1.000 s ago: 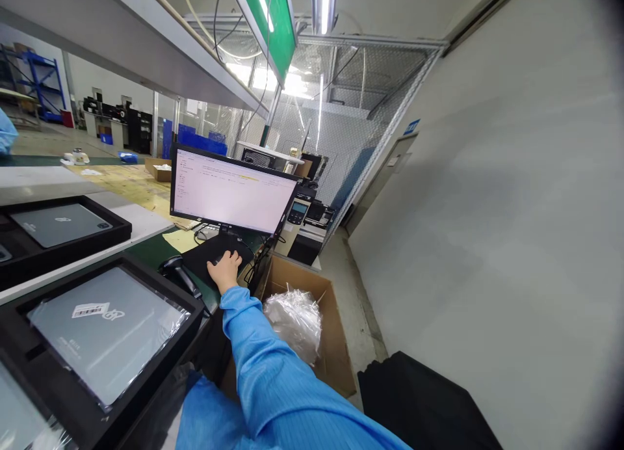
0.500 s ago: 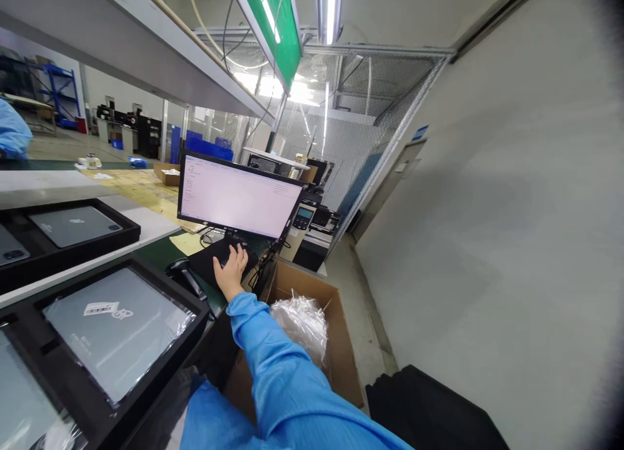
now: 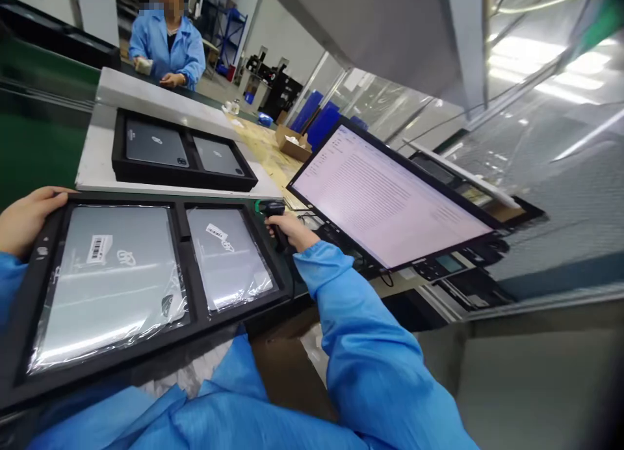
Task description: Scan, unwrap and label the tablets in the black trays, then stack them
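Observation:
My right hand (image 3: 294, 232) is wrapped round a black barcode scanner (image 3: 273, 208) with a green-lit head, at the right end of a black foam tray (image 3: 184, 224). Two tablets lie in that tray in clear film: a larger one (image 3: 131, 287) on the left and a smaller one (image 3: 229, 274) on the right. Each carries a white barcode label. At the tray's far left corner my left hand (image 3: 28, 221) grips the edge; some of its fingers are hidden.
Behind lies a second black tray (image 3: 185, 175) with two tablets on a white board (image 3: 97, 170). A monitor (image 3: 390, 196) full of text lines stands to the right. A cardboard box (image 3: 287, 365) is below my right arm. Across the bench stands a co-worker in blue (image 3: 168, 43).
My view has swung left. My right hand has left the dark pad below the monitor and taken hold of the scanner. My left hand has come into view, and text now fills the screen.

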